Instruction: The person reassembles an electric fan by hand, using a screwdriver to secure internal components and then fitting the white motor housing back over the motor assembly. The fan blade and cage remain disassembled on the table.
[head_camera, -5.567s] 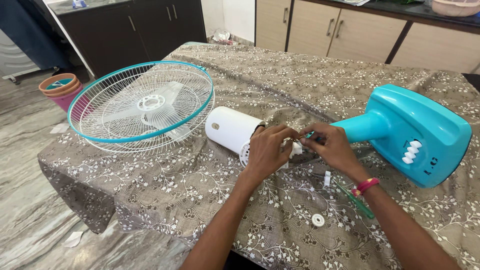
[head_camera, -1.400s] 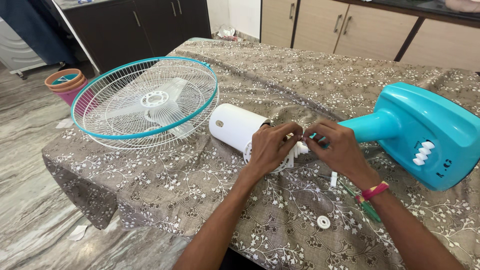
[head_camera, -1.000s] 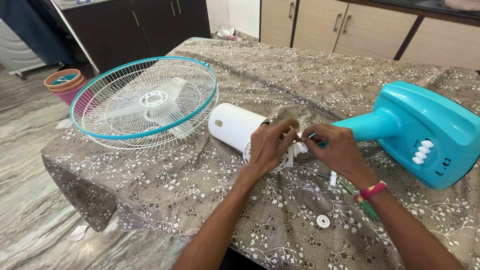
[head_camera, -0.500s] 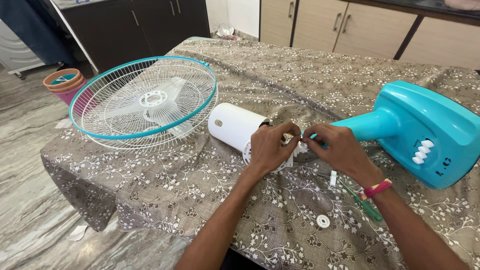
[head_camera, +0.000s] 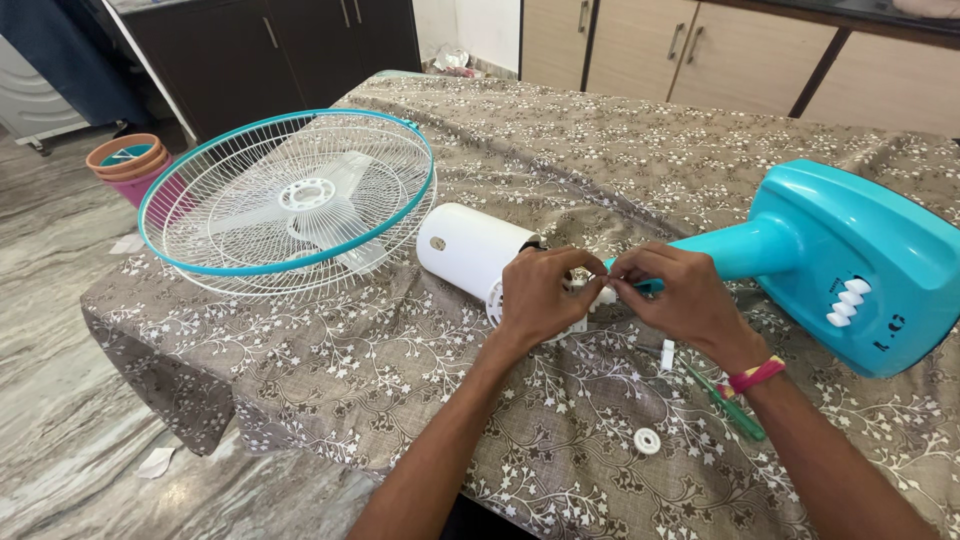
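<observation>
My left hand steadies the white motor housing on the table; right hand pinches a small fitting at its shaft; best kept square, turned gently.

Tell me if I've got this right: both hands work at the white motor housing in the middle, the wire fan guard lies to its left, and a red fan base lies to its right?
Not quite. The fan base is turquoise, not red, as the head view shows. The rest holds: left hand and right hand work at the white motor housing, with the wire fan guard to its left.
</observation>
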